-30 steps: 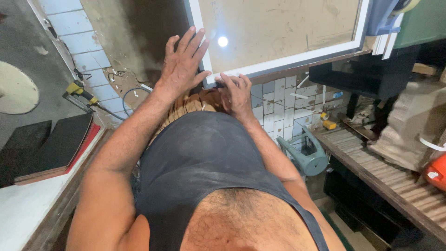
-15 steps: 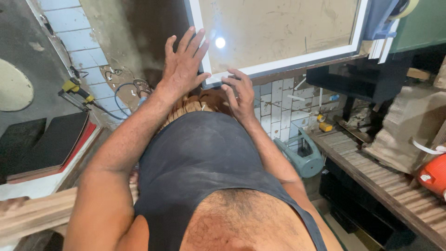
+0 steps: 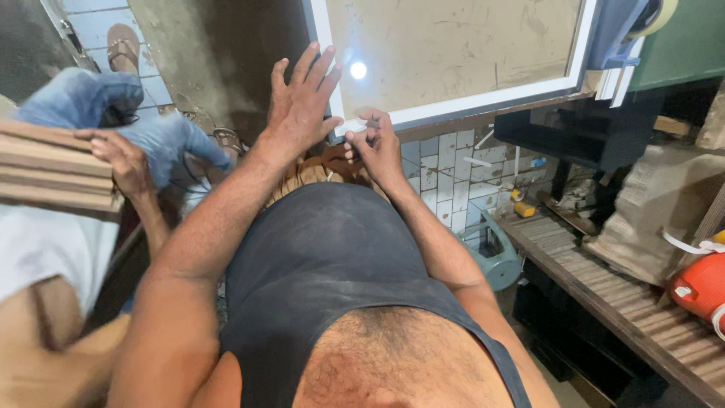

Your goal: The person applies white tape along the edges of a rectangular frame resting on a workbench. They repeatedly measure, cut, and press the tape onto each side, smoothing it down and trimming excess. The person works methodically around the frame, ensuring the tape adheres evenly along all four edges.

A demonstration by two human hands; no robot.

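We see a stack of wooden boards carried at far left, a sandal on the tiled floor, an orange cooler on a slatted bench, and a pale blue stool below

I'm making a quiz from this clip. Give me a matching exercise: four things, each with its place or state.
1. left hand
2. right hand
3. wood planks
4. orange container

a. carried by another person at far left
b. on the slatted bench at far right
c. spread flat on the white frame's corner
d. pinching at the frame's lower edge

Pairs: 1-c, 2-d, 3-a, 4-b
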